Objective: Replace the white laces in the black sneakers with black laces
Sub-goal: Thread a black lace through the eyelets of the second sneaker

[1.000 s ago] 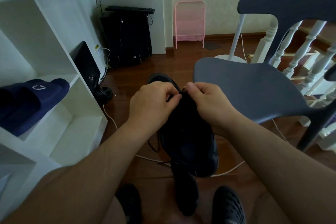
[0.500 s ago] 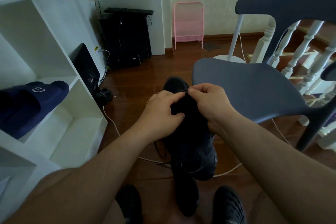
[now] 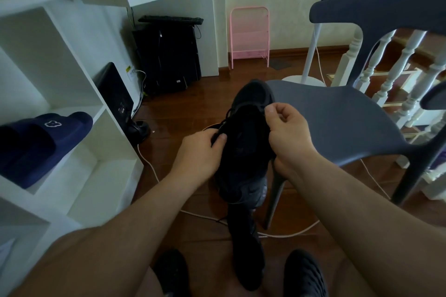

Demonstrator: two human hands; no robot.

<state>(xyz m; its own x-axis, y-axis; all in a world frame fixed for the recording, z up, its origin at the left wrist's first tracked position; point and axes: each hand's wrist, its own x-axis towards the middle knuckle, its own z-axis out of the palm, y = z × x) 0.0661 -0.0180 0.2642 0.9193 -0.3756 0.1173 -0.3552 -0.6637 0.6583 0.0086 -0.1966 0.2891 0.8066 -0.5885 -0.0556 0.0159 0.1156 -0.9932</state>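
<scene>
A black sneaker (image 3: pixel 246 142) is held up in front of me, toe pointing away. My left hand (image 3: pixel 201 152) pinches a black lace (image 3: pixel 223 125) at the shoe's left side, thumb pressed on it. My right hand (image 3: pixel 287 132) grips the shoe's right edge with its fingers curled near the eyelets. A second dark sneaker (image 3: pixel 246 248) lies on the floor below, between my feet. No white lace can be made out on either shoe.
A grey plastic chair (image 3: pixel 337 123) stands close on the right. White shelving (image 3: pixel 72 128) with navy slippers (image 3: pixel 41 142) fills the left. A white cable (image 3: pixel 284 234) runs across the wooden floor. Stair balusters (image 3: pixel 398 75) stand behind the chair. My feet wear black clogs (image 3: pixel 304 275).
My hands have moved apart from the middle of the shoe. The left hand slid down and left with the lace; the right stayed at the right edge.
</scene>
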